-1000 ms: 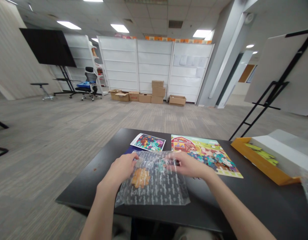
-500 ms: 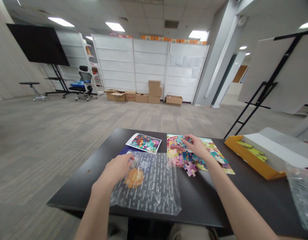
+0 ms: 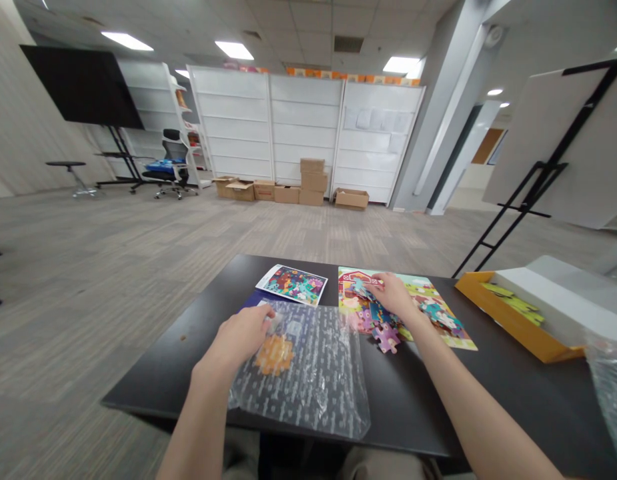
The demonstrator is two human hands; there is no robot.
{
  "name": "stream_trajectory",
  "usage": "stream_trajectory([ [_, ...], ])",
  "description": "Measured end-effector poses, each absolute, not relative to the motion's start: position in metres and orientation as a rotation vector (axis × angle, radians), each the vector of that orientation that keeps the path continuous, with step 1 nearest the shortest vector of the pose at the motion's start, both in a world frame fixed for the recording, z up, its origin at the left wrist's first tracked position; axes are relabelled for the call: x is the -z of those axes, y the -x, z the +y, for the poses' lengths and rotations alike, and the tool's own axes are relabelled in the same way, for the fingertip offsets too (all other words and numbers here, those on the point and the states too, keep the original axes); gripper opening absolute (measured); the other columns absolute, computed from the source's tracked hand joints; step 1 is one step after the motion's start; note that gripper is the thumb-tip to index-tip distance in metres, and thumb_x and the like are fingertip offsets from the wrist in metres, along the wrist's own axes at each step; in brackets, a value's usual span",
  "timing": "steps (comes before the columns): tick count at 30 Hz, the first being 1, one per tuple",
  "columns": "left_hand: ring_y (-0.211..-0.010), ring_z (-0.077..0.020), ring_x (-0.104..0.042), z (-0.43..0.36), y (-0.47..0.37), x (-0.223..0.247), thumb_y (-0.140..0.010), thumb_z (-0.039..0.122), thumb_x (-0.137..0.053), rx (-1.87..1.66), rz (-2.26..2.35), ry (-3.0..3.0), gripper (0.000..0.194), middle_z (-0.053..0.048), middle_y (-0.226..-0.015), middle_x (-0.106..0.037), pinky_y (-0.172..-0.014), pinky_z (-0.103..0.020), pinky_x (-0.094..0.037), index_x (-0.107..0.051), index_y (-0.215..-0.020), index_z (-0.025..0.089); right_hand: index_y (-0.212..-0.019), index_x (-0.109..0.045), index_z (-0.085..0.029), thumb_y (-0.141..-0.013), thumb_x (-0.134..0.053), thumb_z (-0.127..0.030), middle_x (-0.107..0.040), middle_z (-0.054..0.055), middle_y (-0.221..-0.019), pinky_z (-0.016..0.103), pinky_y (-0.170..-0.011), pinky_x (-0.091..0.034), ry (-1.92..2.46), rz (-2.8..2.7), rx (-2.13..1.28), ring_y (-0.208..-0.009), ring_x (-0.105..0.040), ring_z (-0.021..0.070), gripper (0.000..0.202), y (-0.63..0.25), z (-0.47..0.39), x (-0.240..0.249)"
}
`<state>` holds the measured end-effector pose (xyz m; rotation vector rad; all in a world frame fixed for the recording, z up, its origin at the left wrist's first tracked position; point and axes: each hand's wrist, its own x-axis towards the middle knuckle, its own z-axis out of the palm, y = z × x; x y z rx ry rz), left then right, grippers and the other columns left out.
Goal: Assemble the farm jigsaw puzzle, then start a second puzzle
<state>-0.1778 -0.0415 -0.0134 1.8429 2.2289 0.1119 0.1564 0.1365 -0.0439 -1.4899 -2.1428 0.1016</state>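
My left hand (image 3: 245,331) rests at the upper left corner of a clear printed plastic bag (image 3: 313,380), its fingers curled against the film. An orange shape (image 3: 274,354) shows through the bag. Over a colourful picture board (image 3: 435,297), my right hand (image 3: 392,293) has its fingers closed on a light blue jigsaw puzzle piece (image 3: 359,287); the fingers partly hide it. More puzzle pieces lie in a loose heap under that hand, with a purple piece (image 3: 387,338) sticking out over the board's near edge. A printed picture sheet (image 3: 293,285) lies beyond the bag.
On the right of the black table (image 3: 173,363) stands an open yellow box (image 3: 513,327) holding yellow-green pieces (image 3: 513,303). Crumpled clear plastic (image 3: 608,380) hangs at the right edge. A whiteboard stand (image 3: 533,180) rises behind, and cardboard boxes (image 3: 313,183) line the far shelves.
My right hand has shifted slightly, bringing the light blue piece lower over the board, and more of the printed barn shows. My left hand stays on the bag. The view has turned slightly left.
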Motion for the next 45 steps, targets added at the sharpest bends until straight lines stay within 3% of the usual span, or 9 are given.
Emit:
stream_trajectory([
  [3,-0.11,-0.0298,-0.07,-0.042,0.178,0.014,-0.098,0.025,-0.043,-0.107,2.232,-1.825,0.032,-0.01,-0.118,-0.074,-0.089,-0.038,-0.051,-0.066,-0.12,0.027,-0.097,-0.073,-0.016,-0.092,-0.057,-0.04,-0.075,0.011,-0.093,0.035,-0.08,-0.051,1.329,-2.167,-0.167,-0.084,-0.068,0.0236,0.029,-0.152,0.116,0.018],
  [7,-0.11,-0.0303,-0.07,-0.044,0.176,0.012,-0.098,0.026,-0.044,-0.081,2.249,-1.813,0.031,-0.011,-0.117,-0.075,-0.088,-0.038,-0.051,-0.066,-0.12,0.026,-0.079,-0.074,-0.018,-0.089,-0.058,-0.034,-0.071,0.002,-0.069,0.024,-0.057,-0.046,1.022,-2.666,-0.869,-0.061,-0.062,0.0148,0.025,-0.143,0.073,-0.013],
  [10,-0.11,-0.03,-0.07,-0.044,0.175,0.012,-0.097,0.026,-0.045,-0.094,2.252,-1.814,0.031,-0.011,-0.117,-0.075,-0.088,-0.038,-0.051,-0.067,-0.12,0.026,-0.09,-0.078,-0.019,-0.088,-0.06,-0.03,-0.071,-0.001,-0.067,0.02,-0.047,-0.041,0.884,-2.836,-1.302,-0.047,-0.055,0.0098,0.021,-0.127,0.05,-0.016],
  [12,-0.109,-0.0289,-0.07,-0.043,0.176,0.014,-0.097,0.025,-0.046,-0.113,2.244,-1.804,0.031,-0.011,-0.116,-0.075,-0.089,-0.037,-0.051,-0.067,-0.119,0.026,-0.105,-0.078,-0.019,-0.088,-0.063,-0.03,-0.072,-0.001,-0.07,0.02,-0.051,-0.045,0.799,-2.774,-1.262,-0.052,-0.058,0.0113,0.025,-0.112,0.041,-0.01],
  [16,-0.111,-0.0277,-0.07,-0.04,0.179,0.018,-0.096,0.023,-0.047,-0.146,2.229,-1.817,0.031,-0.011,-0.116,-0.075,-0.092,-0.036,-0.05,-0.068,-0.119,0.025,-0.124,-0.072,-0.021,-0.092,-0.063,-0.034,-0.076,0.007,-0.098,0.034,-0.083,-0.057,0.545,-2.631,-0.931,-0.086,-0.07,0.0214,0.035,-0.08,0.025,0.01],
  [21,-0.111,-0.0281,-0.07,-0.04,0.179,0.018,-0.097,0.023,-0.047,-0.167,2.23,-1.833,0.03,-0.011,-0.115,-0.076,-0.093,-0.036,-0.05,-0.067,-0.119,0.024,-0.134,-0.065,-0.025,-0.095,-0.063,-0.042,-0.063,0.012,-0.139,0.041,-0.112,-0.045,0.342,-2.643,-0.633,-0.129,-0.056,0.0284,0.043,-0.053,-0.002,0.042],
  [30,-0.109,-0.0264,-0.071,-0.042,0.173,0.013,-0.096,0.021,-0.049,-0.213,2.201,-1.87,0.029,-0.011,-0.113,-0.076,-0.091,-0.032,-0.049,-0.066,-0.119,0.023,-0.126,-0.063,-0.017,-0.092,-0.062,-0.047,-0.065,0.018,-0.125,0.052,-0.104,-0.048,0.642,-2.583,-0.297,-0.117,-0.06,0.0353,0.045,-0.022,-0.01,0.07],
  [36,-0.106,-0.0269,-0.071,-0.04,0.171,0.015,-0.095,0.021,-0.049,-0.226,2.18,-1.885,0.03,-0.011,-0.112,-0.076,-0.089,-0.033,-0.049,-0.067,-0.119,0.024,-0.122,-0.063,-0.021,-0.086,-0.072,-0.05,-0.065,0.013,-0.122,0.045,-0.099,-0.052,0.593,-2.622,-0.552,-0.111,-0.062,0.0297,0.046,-0.028,-0.011,0.051],
  [45,-0.109,-0.0258,-0.07,-0.037,0.171,0.018,-0.095,0.02,-0.049,-0.175,2.158,-1.893,0.031,-0.013,-0.116,-0.075,-0.092,-0.033,-0.049,-0.066,-0.121,0.022,-0.136,-0.057,-0.032,-0.085,-0.076,-0.028,-0.068,0.006,-0.125,0.044,-0.104,-0.05,0.479,-2.561,-0.915,-0.116,-0.063,0.0309,0.055,-0.03,-0.015,0.035],
])
